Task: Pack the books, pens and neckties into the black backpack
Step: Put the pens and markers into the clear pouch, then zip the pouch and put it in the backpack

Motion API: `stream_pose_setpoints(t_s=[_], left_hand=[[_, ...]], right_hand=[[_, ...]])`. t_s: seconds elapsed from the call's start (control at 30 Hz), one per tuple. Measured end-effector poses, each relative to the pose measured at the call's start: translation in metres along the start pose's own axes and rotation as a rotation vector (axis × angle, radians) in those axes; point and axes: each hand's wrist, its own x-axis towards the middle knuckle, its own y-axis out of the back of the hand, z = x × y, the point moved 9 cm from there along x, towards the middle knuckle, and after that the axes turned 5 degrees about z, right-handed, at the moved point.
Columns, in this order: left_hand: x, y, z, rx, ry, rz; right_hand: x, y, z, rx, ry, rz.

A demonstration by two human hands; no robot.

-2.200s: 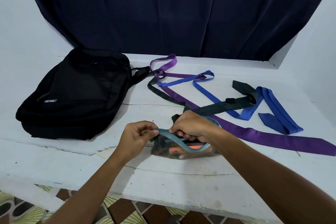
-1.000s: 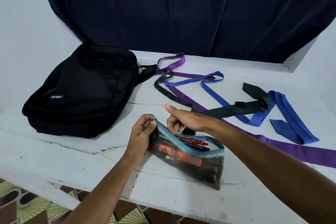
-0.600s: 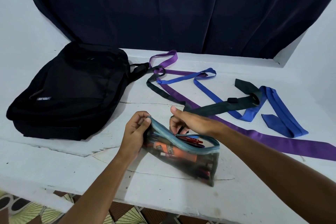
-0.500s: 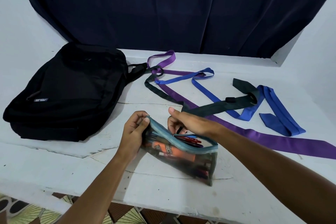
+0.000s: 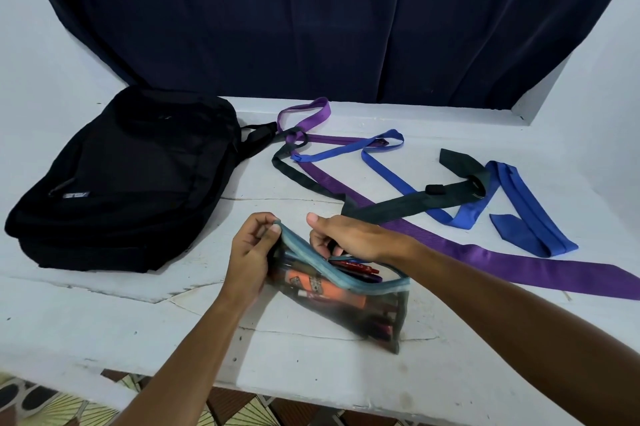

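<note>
a: what do you have on the head view?

b: i see the left hand [image 5: 251, 254] pinching the near-left end of the pencil pouch [image 5: 341, 297], fingers [image 5: 273, 228] clamped on its teal zipper rim. the right hand [image 5: 349, 238] has its fingers curled down into the open mouth, thumb raised; i cannot tell whether they hold a pen.

a: where's the pouch?

b: by the front edge of the tabletop [image 5: 104, 315], about the middle, tilted, its far end resting on the surface. pens [image 5: 356, 268] show inside it, red ones at the opening.

a: and the bag?

b: the black backpack [image 5: 128, 180] lies flat toward the left edge, zipped as far as i can see. the neckties sprawl toward the right edge and back: the purple necktie [image 5: 485, 257], the blue necktie [image 5: 512, 218] and the dark necktie [image 5: 408, 206], crossing one another.
</note>
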Motion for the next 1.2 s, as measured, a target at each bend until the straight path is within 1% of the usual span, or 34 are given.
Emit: stream_pose_setpoints(t_s=[0.4, 0.67, 0.97, 1.03, 1.1, 1.2], left_hand=[[0.006, -0.002, 0.000, 0.009, 0.000, 0.020], [0.009, -0.006, 0.000, 0.040, 0.005, 0.058], [0.011, -0.002, -0.006, 0.064, 0.027, 0.086], [0.015, 0.010, -0.008, 0.064, 0.051, 0.134], [0.018, 0.024, -0.009, 0.051, 0.078, 0.189], [0.019, 0.026, -0.011, 0.089, 0.071, 0.139]], right_hand=[[-0.019, 0.013, 0.008, -0.010, 0.015, -0.031], [-0.034, 0.023, 0.016, -0.014, -0.016, -0.029], [-0.049, 0.034, 0.030, 0.023, -0.059, 0.009], [-0.054, 0.038, 0.038, 0.030, -0.062, 0.025], [-0.060, 0.044, 0.049, 0.053, -0.109, 0.047], [-0.066, 0.049, 0.057, 0.051, -0.143, 0.067]])
